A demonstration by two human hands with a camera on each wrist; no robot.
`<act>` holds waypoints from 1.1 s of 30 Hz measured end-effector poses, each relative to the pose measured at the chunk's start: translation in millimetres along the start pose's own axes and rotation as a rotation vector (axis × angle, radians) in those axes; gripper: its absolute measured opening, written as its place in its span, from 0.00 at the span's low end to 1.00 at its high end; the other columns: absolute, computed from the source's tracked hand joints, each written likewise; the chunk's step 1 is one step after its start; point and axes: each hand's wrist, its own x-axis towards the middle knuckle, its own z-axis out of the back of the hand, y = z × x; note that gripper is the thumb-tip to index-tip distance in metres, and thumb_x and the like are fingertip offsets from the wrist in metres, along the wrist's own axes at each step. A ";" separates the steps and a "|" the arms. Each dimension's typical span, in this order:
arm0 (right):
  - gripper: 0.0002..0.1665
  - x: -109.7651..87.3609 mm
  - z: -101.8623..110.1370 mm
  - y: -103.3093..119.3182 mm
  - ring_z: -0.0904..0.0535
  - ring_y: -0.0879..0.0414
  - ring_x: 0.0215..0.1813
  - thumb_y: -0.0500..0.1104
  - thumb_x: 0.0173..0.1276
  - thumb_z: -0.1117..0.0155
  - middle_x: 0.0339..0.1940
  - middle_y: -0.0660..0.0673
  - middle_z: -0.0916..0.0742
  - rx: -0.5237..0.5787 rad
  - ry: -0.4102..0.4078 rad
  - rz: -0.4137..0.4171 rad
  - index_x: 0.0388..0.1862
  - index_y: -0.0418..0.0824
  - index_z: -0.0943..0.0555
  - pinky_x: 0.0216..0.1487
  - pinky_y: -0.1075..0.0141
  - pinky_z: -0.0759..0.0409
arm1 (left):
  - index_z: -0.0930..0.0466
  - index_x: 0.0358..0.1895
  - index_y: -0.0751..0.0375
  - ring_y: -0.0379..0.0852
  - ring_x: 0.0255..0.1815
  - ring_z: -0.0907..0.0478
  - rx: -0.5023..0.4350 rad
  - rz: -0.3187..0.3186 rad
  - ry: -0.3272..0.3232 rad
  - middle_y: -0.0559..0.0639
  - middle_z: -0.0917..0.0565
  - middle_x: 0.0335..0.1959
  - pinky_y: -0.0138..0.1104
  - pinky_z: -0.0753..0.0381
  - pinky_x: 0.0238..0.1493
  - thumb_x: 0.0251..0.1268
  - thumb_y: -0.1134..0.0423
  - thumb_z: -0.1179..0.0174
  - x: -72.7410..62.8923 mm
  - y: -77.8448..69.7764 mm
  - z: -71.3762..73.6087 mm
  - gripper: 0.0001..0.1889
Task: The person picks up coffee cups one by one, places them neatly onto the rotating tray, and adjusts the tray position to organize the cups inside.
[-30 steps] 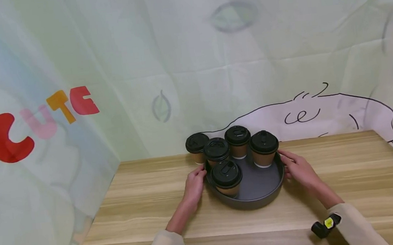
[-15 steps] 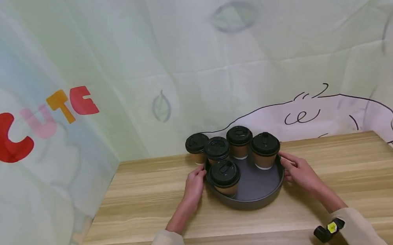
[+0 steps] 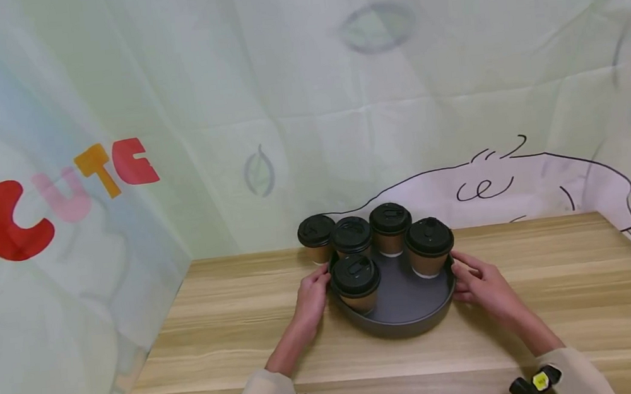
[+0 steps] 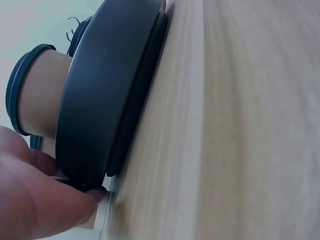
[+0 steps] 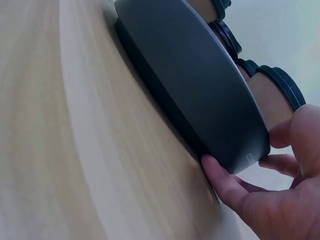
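Observation:
A round dark grey tray (image 3: 411,302) with a raised rim stands on the wooden table. Inside it are several brown paper coffee cups with black lids: one at the front left (image 3: 356,282), one at the right (image 3: 430,246), one at the back (image 3: 391,228) and another at the left (image 3: 351,235). My left hand (image 3: 311,299) grips the tray's left side, its fingers at the rim and the underside. On the opposite side my right hand (image 3: 486,285) holds the edge, with fingers below and on the rim. One more lidded cup (image 3: 316,235) stands outside the tray, behind my left hand.
The wooden table (image 3: 239,350) extends to both sides and in front of the tray. A printed cloth backdrop (image 3: 283,98) hangs behind the table and along its left side. In the left wrist view a dark disc-shaped base (image 4: 145,95) shows beneath the tray.
The tray has turned slightly clockwise: its back cup has shifted right, its right cup towards me and its front cup left. My right hand has come slightly nearer; the left hand has barely moved.

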 end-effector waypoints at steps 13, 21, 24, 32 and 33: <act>0.36 -11.9 -6.0 -5.2 0.12 0.55 0.41 0.40 0.86 0.52 0.54 0.27 0.16 0.041 0.006 -0.020 0.84 0.29 0.50 0.47 0.60 0.12 | 0.27 0.72 0.70 0.59 0.76 0.36 0.025 -0.005 -0.026 0.64 0.27 0.73 0.52 0.38 0.75 0.79 0.65 0.56 -1.8 2.9 -0.2 0.24; 0.35 1.5 -1.5 -3.2 0.15 0.60 0.47 0.47 0.88 0.60 0.60 0.27 0.19 0.025 -0.028 -0.039 0.83 0.29 0.49 0.49 0.64 0.14 | 0.27 0.72 0.70 0.56 0.73 0.33 0.028 -0.006 -0.028 0.64 0.27 0.72 0.49 0.34 0.71 0.79 0.66 0.56 -0.8 1.2 -0.9 0.24; 0.35 8.2 1.7 -2.1 0.15 0.61 0.49 0.47 0.88 0.60 0.70 0.22 0.27 0.031 -0.004 -0.036 0.83 0.27 0.49 0.50 0.65 0.15 | 0.27 0.72 0.70 0.55 0.72 0.33 0.029 0.001 -0.021 0.64 0.27 0.73 0.48 0.34 0.70 0.79 0.66 0.57 -0.9 1.3 -0.9 0.24; 0.35 13.7 5.5 0.0 0.14 0.60 0.50 0.45 0.88 0.58 0.76 0.20 0.35 0.052 0.047 -0.024 0.82 0.24 0.48 0.50 0.63 0.14 | 0.27 0.72 0.69 0.55 0.66 0.29 0.038 -0.006 -0.025 0.63 0.26 0.72 0.44 0.29 0.60 0.79 0.65 0.56 0.8 2.6 -0.4 0.24; 0.35 13.0 5.1 0.1 0.14 0.59 0.49 0.45 0.88 0.57 0.76 0.20 0.35 0.054 0.047 -0.023 0.82 0.24 0.48 0.50 0.63 0.14 | 0.27 0.72 0.69 0.56 0.68 0.30 0.035 -0.009 -0.027 0.63 0.26 0.72 0.45 0.29 0.62 0.79 0.66 0.56 0.9 2.6 -0.2 0.24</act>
